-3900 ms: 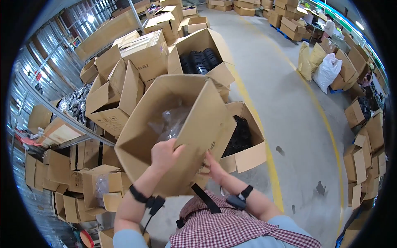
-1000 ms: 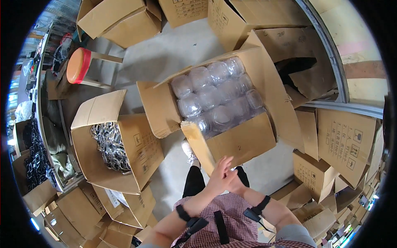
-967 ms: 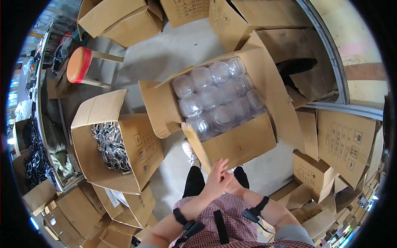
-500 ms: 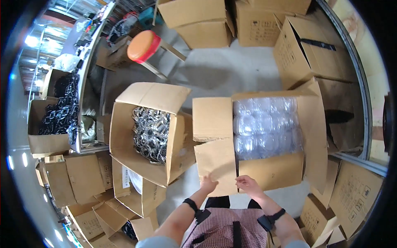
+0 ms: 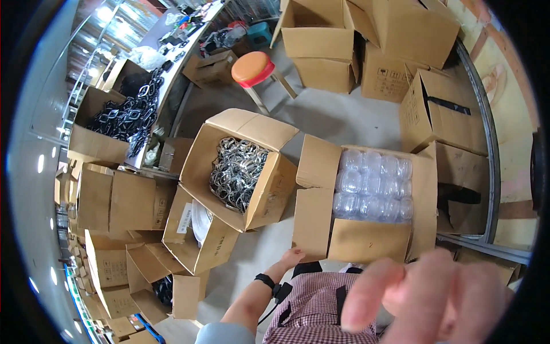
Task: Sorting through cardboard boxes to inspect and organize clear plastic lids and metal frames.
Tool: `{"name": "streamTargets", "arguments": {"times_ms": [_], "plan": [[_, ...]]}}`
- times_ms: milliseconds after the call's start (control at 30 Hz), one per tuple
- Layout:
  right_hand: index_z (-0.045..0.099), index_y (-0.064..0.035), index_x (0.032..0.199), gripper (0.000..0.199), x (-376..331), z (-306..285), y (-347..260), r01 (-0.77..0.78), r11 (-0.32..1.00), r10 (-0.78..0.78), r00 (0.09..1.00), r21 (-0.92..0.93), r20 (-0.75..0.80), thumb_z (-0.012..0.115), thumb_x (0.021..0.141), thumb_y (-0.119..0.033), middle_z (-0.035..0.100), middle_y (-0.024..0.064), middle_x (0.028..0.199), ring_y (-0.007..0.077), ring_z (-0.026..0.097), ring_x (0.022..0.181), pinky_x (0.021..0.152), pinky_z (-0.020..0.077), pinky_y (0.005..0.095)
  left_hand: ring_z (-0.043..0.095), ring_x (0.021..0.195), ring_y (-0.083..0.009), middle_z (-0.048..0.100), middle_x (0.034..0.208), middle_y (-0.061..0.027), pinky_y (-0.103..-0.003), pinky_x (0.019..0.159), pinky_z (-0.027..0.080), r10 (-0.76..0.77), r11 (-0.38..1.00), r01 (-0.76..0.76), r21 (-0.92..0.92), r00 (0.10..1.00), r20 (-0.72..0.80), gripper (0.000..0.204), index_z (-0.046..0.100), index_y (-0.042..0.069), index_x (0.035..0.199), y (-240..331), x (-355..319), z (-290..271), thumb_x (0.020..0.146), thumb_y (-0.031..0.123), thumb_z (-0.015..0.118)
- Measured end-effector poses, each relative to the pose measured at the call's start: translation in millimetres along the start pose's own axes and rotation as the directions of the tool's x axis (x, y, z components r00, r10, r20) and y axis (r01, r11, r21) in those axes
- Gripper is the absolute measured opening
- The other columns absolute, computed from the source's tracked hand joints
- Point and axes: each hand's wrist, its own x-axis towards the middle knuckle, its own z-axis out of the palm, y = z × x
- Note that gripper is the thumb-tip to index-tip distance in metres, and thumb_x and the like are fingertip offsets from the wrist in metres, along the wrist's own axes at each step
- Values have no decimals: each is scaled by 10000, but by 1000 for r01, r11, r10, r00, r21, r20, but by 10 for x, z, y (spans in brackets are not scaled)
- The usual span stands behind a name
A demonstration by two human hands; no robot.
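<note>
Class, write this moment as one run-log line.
left hand: at flap edge | right hand: near camera, blurred | box: open, clear containers inside

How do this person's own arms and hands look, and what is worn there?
The left arm has a pale grey-blue fabric sleeve, a black wristband with a small dark boxy device, and a thin black cable. The left fingers and blurred right fingers wear no gloves; the right wrist cannot be made out.
</note>
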Motion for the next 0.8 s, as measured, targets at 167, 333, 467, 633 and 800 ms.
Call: {"name": "streamTargets", "arguments": {"times_ms": [167, 333, 467, 633, 800], "plan": [[663, -15, 883, 201, -1616, -12, -471, -299, 939, 277, 951, -173, -139, 563, 926, -184, 646, 98, 949, 198, 595, 846, 797, 469, 343, 642, 1082, -260, 680, 1180, -133, -361, 964, 485, 41, 999, -40, 17, 999, -33, 458, 664, 65, 1205, -296, -320, -160, 851, 355, 640], [658, -19, 965, 205, -321, 1148, -643, -574, 761, 428, 795, -302, -430, 575, 937, -204, 662, 94, 961, 189, 604, 866, 793, 479, 332, 625, 1117, -295, 674, 1189, -131, -389, 975, 480, 82, 981, -89, 173, 996, 47, 442, 675, 127, 1193, -365, -219, -421, 849, 389, 584], [654, -22, 1031, 226, 1871, 1943, -637, -779, 554, 448, 576, -294, -684, 585, 946, -220, 674, 91, 972, 181, 612, 882, 790, 488, 324, 619, 1120, -313, 675, 1179, -102, -407, 974, 479, 169, 941, -204, 271, 975, 145, 379, 680, 207, 1153, -286, 68, -742, 872, 416, 536], [645, -22, 1084, 257, 1845, 2550, -562, -814, 496, 376, 515, -302, -770, 583, 957, -237, 681, 92, 982, 178, 618, 894, 808, 489, 321, 621, 1096, -342, 664, 1154, -124, -431, 950, 492, 491, 577, -581, 574, 808, 325, 328, 664, 160, 1104, -824, 764, -1377, 913, 382, 517], [611, -5, 1086, 288, 2086, 1969, 1200, -67, 856, -245, 820, -513, -516, 523, 979, -257, 660, 111, 995, 195, 613, 888, 939, 455, 347, 624, 1122, -311, 665, 1199, -127, -398, 978, 483, 98, 984, -97, 147, 995, -1, 401, 681, 187, 1174, -1187, 488, -2360, 877, 429, 563]]}}
